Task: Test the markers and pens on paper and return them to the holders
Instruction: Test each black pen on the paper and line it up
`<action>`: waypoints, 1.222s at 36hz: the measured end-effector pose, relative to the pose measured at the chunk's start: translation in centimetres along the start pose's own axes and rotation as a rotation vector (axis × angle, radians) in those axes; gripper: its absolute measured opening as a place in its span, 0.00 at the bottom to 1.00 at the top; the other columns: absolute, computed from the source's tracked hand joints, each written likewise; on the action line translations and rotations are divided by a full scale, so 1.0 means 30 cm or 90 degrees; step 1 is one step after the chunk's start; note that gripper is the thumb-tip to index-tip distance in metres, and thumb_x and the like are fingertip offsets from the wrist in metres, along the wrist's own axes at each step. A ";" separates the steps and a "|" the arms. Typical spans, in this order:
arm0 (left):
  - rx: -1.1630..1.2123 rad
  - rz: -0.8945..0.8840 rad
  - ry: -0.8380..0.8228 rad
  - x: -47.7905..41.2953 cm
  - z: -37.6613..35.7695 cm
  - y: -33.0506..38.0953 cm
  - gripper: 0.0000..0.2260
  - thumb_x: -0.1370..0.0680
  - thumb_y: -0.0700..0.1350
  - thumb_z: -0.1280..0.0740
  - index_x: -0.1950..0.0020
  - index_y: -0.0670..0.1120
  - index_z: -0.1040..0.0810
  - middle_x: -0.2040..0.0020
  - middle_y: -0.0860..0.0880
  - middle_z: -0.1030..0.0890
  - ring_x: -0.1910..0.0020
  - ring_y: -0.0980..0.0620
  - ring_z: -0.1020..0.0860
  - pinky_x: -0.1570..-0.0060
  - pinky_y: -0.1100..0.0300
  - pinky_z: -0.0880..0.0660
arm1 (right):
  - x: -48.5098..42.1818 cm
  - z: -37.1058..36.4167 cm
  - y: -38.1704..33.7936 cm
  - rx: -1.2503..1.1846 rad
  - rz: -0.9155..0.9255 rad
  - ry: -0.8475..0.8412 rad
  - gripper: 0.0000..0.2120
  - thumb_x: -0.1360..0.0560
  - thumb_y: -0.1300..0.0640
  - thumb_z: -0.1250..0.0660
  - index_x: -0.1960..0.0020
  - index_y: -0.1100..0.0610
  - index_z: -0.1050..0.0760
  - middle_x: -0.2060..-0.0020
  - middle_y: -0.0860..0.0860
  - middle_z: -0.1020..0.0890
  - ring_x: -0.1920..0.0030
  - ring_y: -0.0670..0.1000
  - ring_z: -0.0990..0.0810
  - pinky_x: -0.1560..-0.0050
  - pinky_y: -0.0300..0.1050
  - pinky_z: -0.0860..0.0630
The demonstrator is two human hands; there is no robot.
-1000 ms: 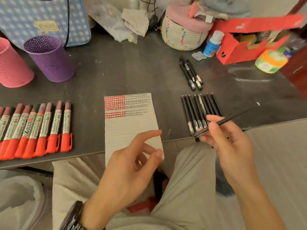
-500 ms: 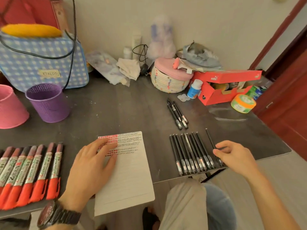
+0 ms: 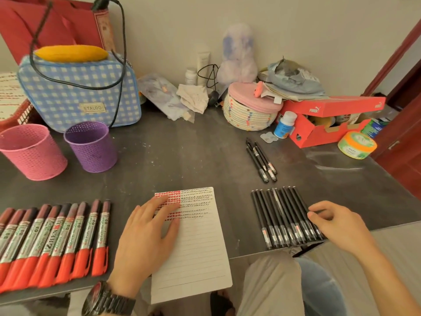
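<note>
A lined paper sheet with red and black test marks at its top lies at the table's front edge. My left hand rests flat on its left side, fingers spread. Left of it lies a row of several red-capped markers. To the right is a row of several black pens. My right hand has its curled fingers on the rightmost pens of that row; whether it grips one is hidden. Three more black pens lie farther back. An empty pink holder and purple holder stand at back left.
A blue checked bag stands behind the holders. At back right are a woven basket, a small bottle, a red shoe box and a green tub. The dark table ends just before my knees.
My right hand held a black pen in the air and has brought it down to the right end of the pen row. My left hand dropped flat onto the paper. The view tilted up.
</note>
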State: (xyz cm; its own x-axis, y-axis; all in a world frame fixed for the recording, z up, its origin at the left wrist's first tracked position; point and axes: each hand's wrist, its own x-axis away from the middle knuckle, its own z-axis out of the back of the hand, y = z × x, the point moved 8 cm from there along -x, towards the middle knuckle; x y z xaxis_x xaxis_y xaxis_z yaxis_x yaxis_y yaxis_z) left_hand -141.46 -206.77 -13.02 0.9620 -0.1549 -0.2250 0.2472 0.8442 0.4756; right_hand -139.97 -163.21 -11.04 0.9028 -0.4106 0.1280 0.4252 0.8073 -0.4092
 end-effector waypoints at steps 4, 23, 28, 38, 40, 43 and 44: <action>-0.008 0.012 0.010 -0.001 0.004 -0.004 0.18 0.20 0.56 0.40 0.34 0.55 0.20 0.31 0.53 0.24 0.31 0.48 0.27 0.28 0.43 0.33 | 0.019 0.027 -0.048 0.021 0.044 0.100 0.02 0.23 0.47 0.30 0.53 0.40 0.22 0.58 0.39 0.20 0.59 0.41 0.22 0.56 0.46 0.30; 0.005 0.038 0.013 -0.003 0.000 -0.012 0.18 0.19 0.55 0.38 0.28 0.58 0.26 0.25 0.57 0.30 0.23 0.53 0.37 0.23 0.50 0.40 | -0.225 -0.171 -0.521 0.191 0.138 0.038 0.10 0.20 0.45 0.36 0.50 0.51 0.24 0.47 0.54 0.24 0.47 0.61 0.22 0.54 0.51 0.27; 0.001 0.042 0.010 -0.003 -0.005 -0.015 0.20 0.18 0.56 0.40 0.25 0.59 0.29 0.23 0.57 0.33 0.21 0.55 0.41 0.22 0.52 0.43 | -0.242 -0.182 -0.517 0.163 0.123 0.056 0.10 0.18 0.51 0.36 0.50 0.57 0.30 0.50 0.58 0.20 0.49 0.63 0.20 0.56 0.51 0.29; 0.043 0.036 0.037 0.000 0.022 -0.011 0.23 0.19 0.56 0.38 0.24 0.59 0.32 0.23 0.59 0.34 0.22 0.58 0.42 0.25 0.66 0.48 | -0.074 -0.194 -0.551 -0.481 0.125 -0.097 0.10 0.17 0.59 0.35 0.38 0.56 0.20 0.54 0.53 0.14 0.53 0.52 0.13 0.47 0.48 0.18; 0.056 0.037 0.043 0.000 0.025 -0.011 0.23 0.20 0.55 0.37 0.24 0.60 0.32 0.24 0.59 0.33 0.22 0.59 0.41 0.25 0.65 0.46 | 0.048 -0.207 -0.580 -0.594 0.145 -0.151 0.10 0.18 0.60 0.35 0.46 0.51 0.15 0.56 0.53 0.13 0.55 0.50 0.13 0.55 0.39 0.18; 0.090 0.039 0.059 0.004 0.037 -0.008 0.21 0.20 0.53 0.35 0.26 0.59 0.29 0.25 0.59 0.32 0.24 0.60 0.39 0.27 0.69 0.45 | 0.239 -0.232 -0.609 -0.701 0.158 -0.227 0.08 0.25 0.53 0.31 0.49 0.51 0.14 0.56 0.53 0.14 0.55 0.53 0.13 0.56 0.40 0.18; 0.116 0.045 0.070 0.006 0.046 -0.007 0.20 0.20 0.52 0.34 0.27 0.59 0.28 0.25 0.60 0.31 0.24 0.60 0.38 0.29 0.72 0.45 | 0.297 -0.246 -0.613 -0.722 0.159 -0.253 0.10 0.27 0.51 0.30 0.49 0.53 0.15 0.55 0.55 0.14 0.54 0.55 0.14 0.56 0.42 0.18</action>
State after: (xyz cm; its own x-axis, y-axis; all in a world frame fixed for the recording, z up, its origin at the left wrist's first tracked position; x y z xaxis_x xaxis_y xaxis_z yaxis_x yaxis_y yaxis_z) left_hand -141.19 -207.69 -11.98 0.9618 -0.0336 -0.2715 0.2059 0.7425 0.6375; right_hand -140.23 -184.84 -9.04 0.9927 0.0205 0.1189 0.1200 -0.0625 -0.9908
